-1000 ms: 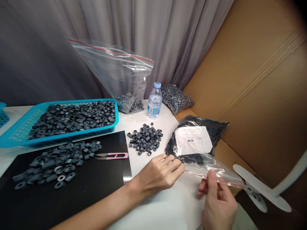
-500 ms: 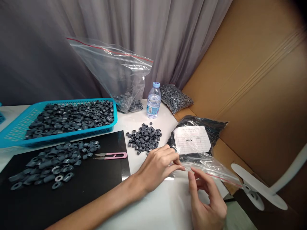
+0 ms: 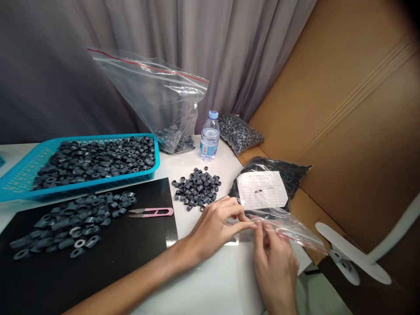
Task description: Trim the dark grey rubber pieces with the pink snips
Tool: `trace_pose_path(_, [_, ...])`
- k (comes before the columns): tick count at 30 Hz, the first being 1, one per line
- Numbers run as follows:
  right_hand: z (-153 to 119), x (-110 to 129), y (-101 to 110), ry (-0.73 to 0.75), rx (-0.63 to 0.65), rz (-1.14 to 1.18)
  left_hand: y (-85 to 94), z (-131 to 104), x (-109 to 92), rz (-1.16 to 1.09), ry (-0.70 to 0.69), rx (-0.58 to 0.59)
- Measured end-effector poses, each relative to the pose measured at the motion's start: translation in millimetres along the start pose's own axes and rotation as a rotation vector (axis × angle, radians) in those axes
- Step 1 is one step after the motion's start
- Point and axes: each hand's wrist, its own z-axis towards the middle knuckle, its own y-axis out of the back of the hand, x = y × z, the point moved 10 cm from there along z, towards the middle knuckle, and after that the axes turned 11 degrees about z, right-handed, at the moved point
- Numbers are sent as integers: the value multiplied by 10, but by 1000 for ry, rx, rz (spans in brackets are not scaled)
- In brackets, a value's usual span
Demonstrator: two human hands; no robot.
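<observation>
A clear zip-lock bag point(image 3: 297, 229) with dark contents and a printed paper slip point(image 3: 262, 191) lies at the right, its mouth towards me. My left hand point(image 3: 221, 225) pinches the bag's edge between thumb and fingers. Close beside it, my right hand point(image 3: 274, 251) grips the same edge, thumb against fingertips. The fingertips of both hands nearly meet there. Just behind my left hand is a pile of small grey rings point(image 3: 197, 188) on the white table. Pink thread snips point(image 3: 151, 212) lie on a black mat point(image 3: 131, 249) to the left.
More grey rings point(image 3: 65, 225) are spread on the mat. Behind them stands a blue basket point(image 3: 156, 153) full of rings. An upright zip-lock bag point(image 3: 147, 83), a water bottle point(image 3: 210, 138) and a filled bag point(image 3: 241, 133) stand farther back. A white stand point(image 3: 352, 253) is at the right.
My right hand has moved left and up to the bag's edge, and its fingers have closed on it. My left hand keeps its pinch nearly in place.
</observation>
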Motion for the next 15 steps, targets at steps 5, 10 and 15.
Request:
trace_pose_path(5, [128,-73,-138,-205,133,-187,-3,-74,-88,118,-91,-96])
trace_pose_path(10, [184,-56,-208,-218,200,-192,-33,-116,-109,185,-130,-148])
trace_pose_path(15, [207,-130,-153,-252,47,211,-33,-115,-146,213,-136,-158])
